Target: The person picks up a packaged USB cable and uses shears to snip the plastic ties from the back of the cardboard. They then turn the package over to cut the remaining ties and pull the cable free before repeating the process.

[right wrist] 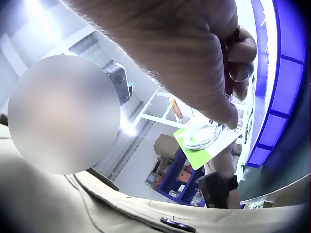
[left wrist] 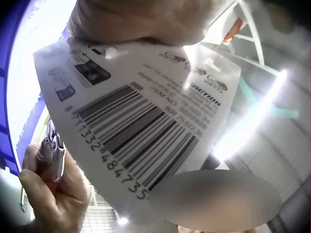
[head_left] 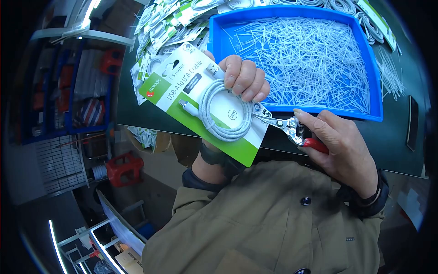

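Note:
My left hand (head_left: pixel 246 78) grips a green and white cardboard package (head_left: pixel 173 116) by its upper right edge. On its front lies a coiled white USB cable (head_left: pixel 206 121), bound with thin ties, its two plugs showing. The card's back, with a printed barcode (left wrist: pixel 131 133), faces the left wrist camera. My right hand (head_left: pixel 344 146) holds red-handled cutters (head_left: pixel 292 127) with a coil spring. Their blade tips reach the card's right edge, close beside the cable coil. In the right wrist view, my right hand (right wrist: pixel 180 63) hides most of the tool.
A blue tray (head_left: pixel 376 86) full of loose white cable ties stands on the dark green table (head_left: pixel 397 157). Several packaged cables (head_left: pixel 157 34) are heaped behind and left of it. More coiled cables (head_left: pixel 337 5) and loose ties (head_left: pixel 390 73) lie right. A dark flat object (head_left: pixel 411 123) rests near the right edge.

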A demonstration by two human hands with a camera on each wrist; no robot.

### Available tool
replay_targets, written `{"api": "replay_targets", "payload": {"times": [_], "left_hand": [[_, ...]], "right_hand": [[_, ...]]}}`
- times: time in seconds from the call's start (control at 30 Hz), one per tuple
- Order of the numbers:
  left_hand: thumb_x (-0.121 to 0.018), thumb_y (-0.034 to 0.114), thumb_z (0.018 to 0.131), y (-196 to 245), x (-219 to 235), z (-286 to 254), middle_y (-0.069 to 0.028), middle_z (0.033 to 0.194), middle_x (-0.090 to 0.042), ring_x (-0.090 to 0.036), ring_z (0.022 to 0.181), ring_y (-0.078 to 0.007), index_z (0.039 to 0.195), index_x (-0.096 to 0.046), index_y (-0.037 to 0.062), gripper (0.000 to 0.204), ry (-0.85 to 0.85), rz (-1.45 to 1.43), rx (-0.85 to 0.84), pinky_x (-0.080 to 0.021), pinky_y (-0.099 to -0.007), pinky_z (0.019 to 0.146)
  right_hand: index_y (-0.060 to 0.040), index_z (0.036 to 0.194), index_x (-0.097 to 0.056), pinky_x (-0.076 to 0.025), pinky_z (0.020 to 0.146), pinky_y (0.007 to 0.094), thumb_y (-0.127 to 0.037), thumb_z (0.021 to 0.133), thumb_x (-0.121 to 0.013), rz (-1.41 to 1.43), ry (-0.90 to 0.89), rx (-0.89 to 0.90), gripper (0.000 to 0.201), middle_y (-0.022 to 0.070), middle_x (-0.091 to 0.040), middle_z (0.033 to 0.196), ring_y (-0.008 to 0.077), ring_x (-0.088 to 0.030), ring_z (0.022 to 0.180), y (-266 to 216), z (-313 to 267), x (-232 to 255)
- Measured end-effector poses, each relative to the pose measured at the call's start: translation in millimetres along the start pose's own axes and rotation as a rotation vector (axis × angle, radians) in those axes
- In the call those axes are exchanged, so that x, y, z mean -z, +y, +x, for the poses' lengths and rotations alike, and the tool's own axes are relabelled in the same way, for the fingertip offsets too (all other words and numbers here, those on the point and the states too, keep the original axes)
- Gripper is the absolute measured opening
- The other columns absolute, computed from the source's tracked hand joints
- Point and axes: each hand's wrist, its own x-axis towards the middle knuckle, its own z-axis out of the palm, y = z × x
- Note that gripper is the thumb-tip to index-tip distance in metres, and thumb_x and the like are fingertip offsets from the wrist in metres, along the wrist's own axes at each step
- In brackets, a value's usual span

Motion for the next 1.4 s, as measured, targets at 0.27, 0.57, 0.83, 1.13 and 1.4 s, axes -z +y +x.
{"api": "replay_targets", "payload": {"times": [0.27, 0.57, 0.83, 1.13, 1.4], "left_hand": [[-0.015, 0.062, 0.114, 7, 2, 4, -0.0023, 0.074, -0.05, -0.049, 0.067, -0.0177, 0.083, -0.054, 0.012, 0.071, -0.101, 0.173, 0.085, -0.048, -0.036, 0.069], [-0.015, 0.062, 0.114, 5, 2, 3, -0.0019, 0.073, -0.05, -0.05, 0.067, -0.0164, 0.084, -0.056, 0.0113, 0.072, -0.1, 0.157, 0.113, -0.048, -0.0342, 0.069], [-0.017, 0.059, 0.115, 7, -3, -1, -0.0012, 0.071, -0.048, -0.048, 0.066, -0.0169, 0.08, -0.053, 0.0123, 0.069, -0.008, 0.134, 0.061, -0.049, -0.0348, 0.069], [-0.024, 0.05, 0.117, -56, -6, 13, 0.0005, 0.081, -0.055, -0.056, 0.107, -0.0243, 0.081, -0.056, 0.0169, 0.058, 0.006, -0.126, -0.096, -0.032, -0.0465, 0.124], [-0.019, 0.049, 0.117, -71, -29, 11, -0.001, 0.082, -0.054, -0.055, 0.104, -0.0253, 0.078, -0.054, 0.0157, 0.062, 0.171, -0.239, -0.041, -0.029, -0.046, 0.129]], "right_hand": [[-0.0089, 0.14, -0.062, -0.049, 0.064, 0.0399, -0.011, 0.077, -0.088, -0.104, -0.009, 0.017, 0.068, 0.0082, -0.057, 0.088, 0.0256, -0.06, 0.077, -5, 2, 4], [-0.0086, 0.137, -0.064, -0.049, 0.064, 0.0398, -0.011, 0.077, -0.088, -0.09, -0.02, 0.019, 0.065, 0.0078, -0.057, 0.087, 0.0263, -0.06, 0.077, -5, 2, 4], [-0.0053, 0.136, -0.061, -0.052, 0.069, 0.0416, -0.003, 0.077, -0.084, -0.018, 0.007, -0.03, 0.063, 0.012, -0.062, 0.093, 0.0302, -0.065, 0.082, -4, -1, 8], [-0.0018, 0.117, -0.058, -0.053, 0.078, 0.0384, -0.002, 0.083, -0.083, 0.317, 0.287, -0.039, 0.042, 0.0134, -0.064, 0.095, 0.0309, -0.066, 0.083, -2, 21, -19], [-0.0039, 0.11, -0.061, -0.056, 0.073, 0.0341, -0.006, 0.08, -0.089, 0.372, 0.28, 0.01, 0.041, 0.0108, -0.069, 0.094, 0.0251, -0.074, 0.084, 11, 30, -35]]}}
